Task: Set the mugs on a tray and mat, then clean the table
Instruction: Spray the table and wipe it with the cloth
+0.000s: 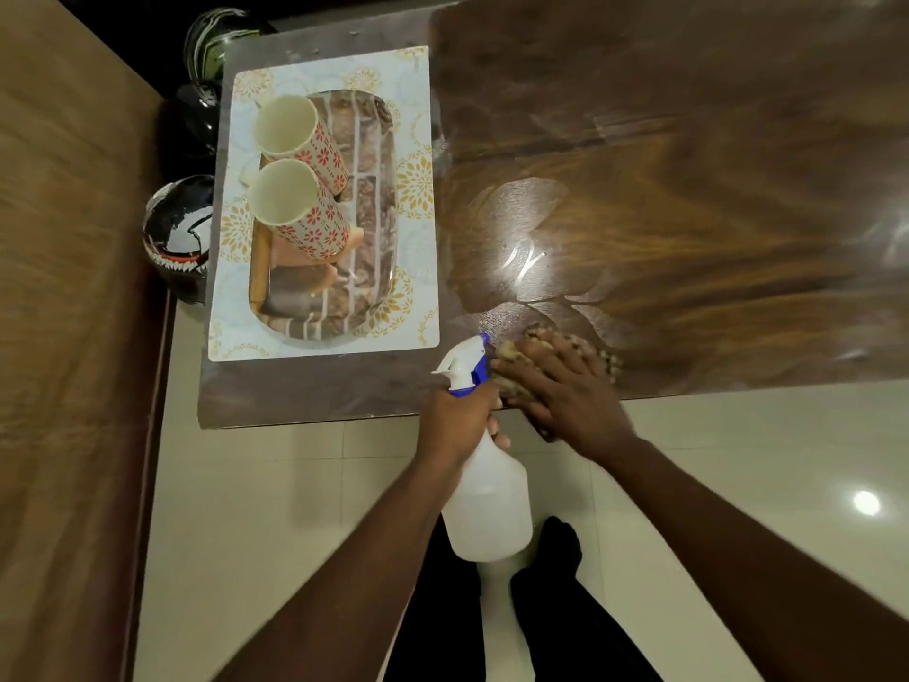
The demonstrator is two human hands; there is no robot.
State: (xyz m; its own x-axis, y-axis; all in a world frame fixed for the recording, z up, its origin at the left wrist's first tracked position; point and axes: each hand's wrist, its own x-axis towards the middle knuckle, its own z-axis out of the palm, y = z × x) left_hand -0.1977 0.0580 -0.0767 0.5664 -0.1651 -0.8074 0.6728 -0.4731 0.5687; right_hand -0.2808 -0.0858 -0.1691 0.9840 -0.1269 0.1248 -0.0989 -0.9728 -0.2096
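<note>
Your left hand (pixel 455 420) grips the neck of the spray bottle (pixel 484 489), held off the table's (pixel 688 140) near edge. Your right hand (pixel 565 386) presses flat, fingers spread, on a cloth (pixel 602 356), mostly hidden and motion-blurred. Two mugs (pixel 300 189) stand on the tray (pixel 364 268), on the mat (pixel 418 189) at the table's left end.

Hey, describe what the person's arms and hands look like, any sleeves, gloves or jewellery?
Both forearms are bare as far as the frame shows: no sleeves reach into view. The left hand and right hand wear no gloves. No watch, bracelet or ring is visible, though motion blur softens the right hand's fingers.
</note>
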